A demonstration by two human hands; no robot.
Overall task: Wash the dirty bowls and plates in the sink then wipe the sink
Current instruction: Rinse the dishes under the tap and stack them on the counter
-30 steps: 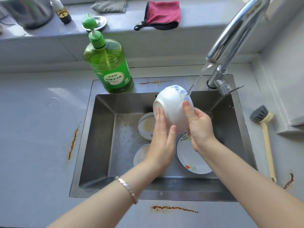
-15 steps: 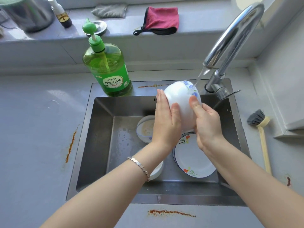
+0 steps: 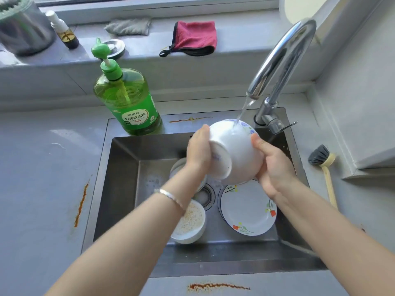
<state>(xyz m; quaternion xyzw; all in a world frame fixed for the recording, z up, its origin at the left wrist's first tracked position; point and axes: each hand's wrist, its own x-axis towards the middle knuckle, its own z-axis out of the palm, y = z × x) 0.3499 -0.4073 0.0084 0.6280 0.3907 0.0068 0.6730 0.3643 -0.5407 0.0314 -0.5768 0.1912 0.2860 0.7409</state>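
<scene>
A white bowl with blue flowers is held tilted, base toward me, above the steel sink, under the water running from the tap. My left hand lies flat against its left side and base. My right hand grips its right side, thumb on the outside. Below in the sink lie a flowered plate, a dirty white bowl at the front, and another bowl mostly hidden behind my left wrist.
A green dish soap bottle stands at the sink's back left corner. A dish brush lies on the counter to the right. On the sill are a red cloth, a grey cloth, a small bottle and a metal pot.
The bowl has turned so that its base faces me more. My left hand slid from the bowl's front to its left side. The view shifted closer over the sink.
</scene>
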